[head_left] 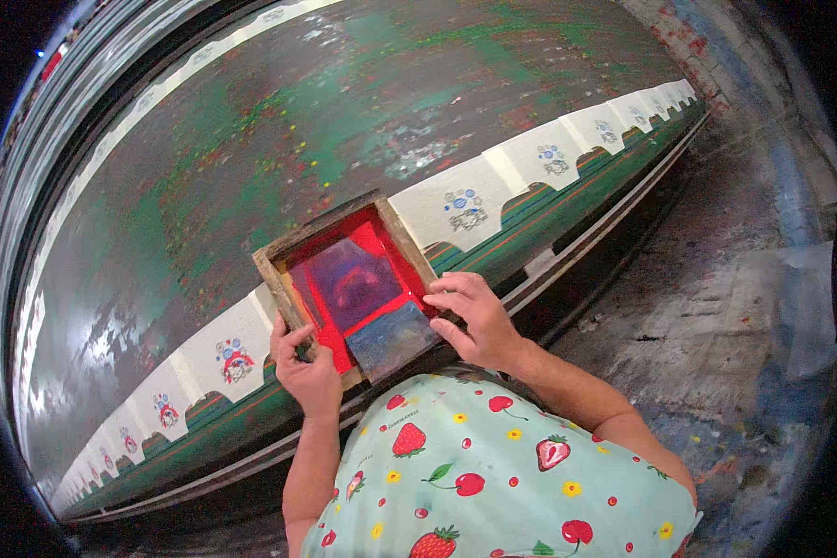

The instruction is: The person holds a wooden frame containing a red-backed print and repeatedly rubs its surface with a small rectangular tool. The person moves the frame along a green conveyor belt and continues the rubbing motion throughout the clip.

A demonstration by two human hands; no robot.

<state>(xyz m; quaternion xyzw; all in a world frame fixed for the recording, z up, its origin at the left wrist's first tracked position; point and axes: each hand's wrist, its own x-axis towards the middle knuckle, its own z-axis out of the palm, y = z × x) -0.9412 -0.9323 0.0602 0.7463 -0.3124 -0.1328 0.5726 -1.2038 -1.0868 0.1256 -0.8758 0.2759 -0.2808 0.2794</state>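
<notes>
A wooden screen printing frame with red inner edges and a dark purple mesh lies tilted on the long table's near edge, over the row of fabric pieces. In the near part of the frame rests a flat, paint-stained blue-grey slab; its exact kind I cannot make out. My left hand grips the frame's left side, fingers bent over the wood. On the opposite side, my right hand holds the rail between thumb and curled fingers, near the slab's edge. The fabric under the frame is hidden.
A long green and dark, paint-speckled table stretches left and right. White fabric pieces line its near edge; those to the left carry red in their prints, those to the right blue and grey. Another white strip runs along the far edge. Stained floor lies right.
</notes>
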